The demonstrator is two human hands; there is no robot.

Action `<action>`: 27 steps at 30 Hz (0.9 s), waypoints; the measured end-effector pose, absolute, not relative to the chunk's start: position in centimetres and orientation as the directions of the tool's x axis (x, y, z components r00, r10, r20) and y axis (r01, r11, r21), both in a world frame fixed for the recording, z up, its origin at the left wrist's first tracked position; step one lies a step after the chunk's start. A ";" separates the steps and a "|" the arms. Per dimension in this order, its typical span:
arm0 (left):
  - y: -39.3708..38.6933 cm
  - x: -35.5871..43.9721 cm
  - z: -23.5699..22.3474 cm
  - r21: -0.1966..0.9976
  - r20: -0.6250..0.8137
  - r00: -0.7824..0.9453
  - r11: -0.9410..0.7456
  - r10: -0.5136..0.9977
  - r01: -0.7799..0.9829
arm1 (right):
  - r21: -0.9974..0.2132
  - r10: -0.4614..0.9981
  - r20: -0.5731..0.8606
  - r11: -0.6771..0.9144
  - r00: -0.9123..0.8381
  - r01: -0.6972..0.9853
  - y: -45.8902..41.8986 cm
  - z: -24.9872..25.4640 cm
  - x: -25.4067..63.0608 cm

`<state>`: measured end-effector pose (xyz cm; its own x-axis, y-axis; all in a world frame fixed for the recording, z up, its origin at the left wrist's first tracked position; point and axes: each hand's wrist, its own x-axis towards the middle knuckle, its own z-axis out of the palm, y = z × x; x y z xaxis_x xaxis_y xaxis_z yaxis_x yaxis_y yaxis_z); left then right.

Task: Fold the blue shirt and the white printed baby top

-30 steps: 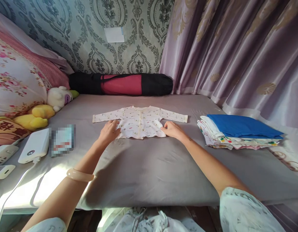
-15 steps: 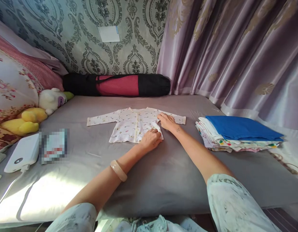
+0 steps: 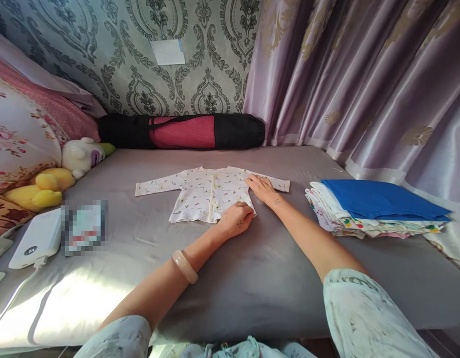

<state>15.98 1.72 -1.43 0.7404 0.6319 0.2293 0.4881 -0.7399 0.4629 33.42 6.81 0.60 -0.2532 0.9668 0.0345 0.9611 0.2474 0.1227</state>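
A small white baby shirt [image 3: 198,194] with a tiny scattered print and a buttoned front lies spread flat on the grey sheet, both sleeves stretched out sideways. At its lower right hem corner, my left hand [image 3: 237,219] is closed, with thumb and fingers pinching the cloth. Just above, my right hand [image 3: 260,188] lies over the base of the right sleeve, its bent fingers gripping the shirt near the underarm. My hands hide part of the shirt's right side and sleeve. A pale bangle [image 3: 185,267] circles my left wrist.
A stack of folded clothes [image 3: 382,204], blue on top, sits to the right. On the left are a white power bank [image 3: 36,238] with a cable, a blurred-out item [image 3: 85,227] and plush toys [image 3: 46,186]. A black-and-red rolled bag [image 3: 181,132] lies along the wall.
My left hand has curled in tighter at the hem corner. My right hand stays at the sleeve base, and the view has shifted slightly.
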 end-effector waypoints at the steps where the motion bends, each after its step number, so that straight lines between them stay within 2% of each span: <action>1: 1.6 15.8 -1.3 0.463 0.236 0.762 -0.760 0.602 0.457 | 0.118 0.970 0.032 0.235 -0.240 0.965 6.7 0.7 33.2; 4: 1.3 14.7 -0.7 0.533 0.234 0.793 -0.757 0.562 0.379 | 0.113 0.985 0.056 0.158 -0.165 0.981 6.3 1.3 31.9; 6: 1.9 13.1 -0.3 0.594 0.233 0.735 -0.692 0.636 0.411 | 0.096 0.992 0.084 0.084 -0.092 0.992 6.0 1.6 30.5; 8: 3.1 10.6 -0.2 0.606 0.238 0.591 -0.593 0.771 0.530 | 0.048 0.992 0.098 0.078 -0.082 0.996 5.7 1.4 28.8; 10: 4.9 7.4 -0.3 0.563 0.248 0.383 -0.454 0.890 0.690 | -0.024 0.984 0.099 0.151 -0.148 0.988 5.3 0.7 27.1; 13: 7.7 2.3 -0.7 0.476 0.255 0.085 -0.202 0.963 0.856 | -0.118 0.985 0.068 0.167 -0.160 0.979 5.0 -1.1 25.3; 14: 8.5 0.8 -0.9 0.447 0.262 0.046 -0.164 0.964 0.879 | -0.137 0.989 0.049 0.142 -0.136 0.980 4.9 -1.7 25.0; 17: 10.1 -2.2 -1.3 0.390 0.245 0.038 -0.134 0.969 0.911 | -0.160 0.995 0.007 0.098 -0.098 0.982 4.8 -2.8 24.8; 20: 11.0 -3.3 -1.6 0.362 0.239 0.101 -0.185 0.966 0.913 | -0.158 0.995 -0.017 0.093 -0.097 0.983 4.8 -2.7 25.1; 22: 11.4 -3.4 -1.7 0.336 0.252 0.151 -0.233 0.956 0.913 | -0.153 0.995 0.024 0.104 -0.102 0.983 4.7 -2.0 24.7; 24: 11.7 -3.4 -1.6 0.307 0.268 0.210 -0.290 0.940 0.906 | -0.168 0.978 0.129 0.187 -0.166 0.968 4.5 -1.2 23.5; 27: 12.1 -3.5 -1.5 0.258 0.290 0.311 -0.387 0.905 0.885 | -0.249 0.889 0.245 0.444 -0.388 0.861 3.7 -0.1 19.9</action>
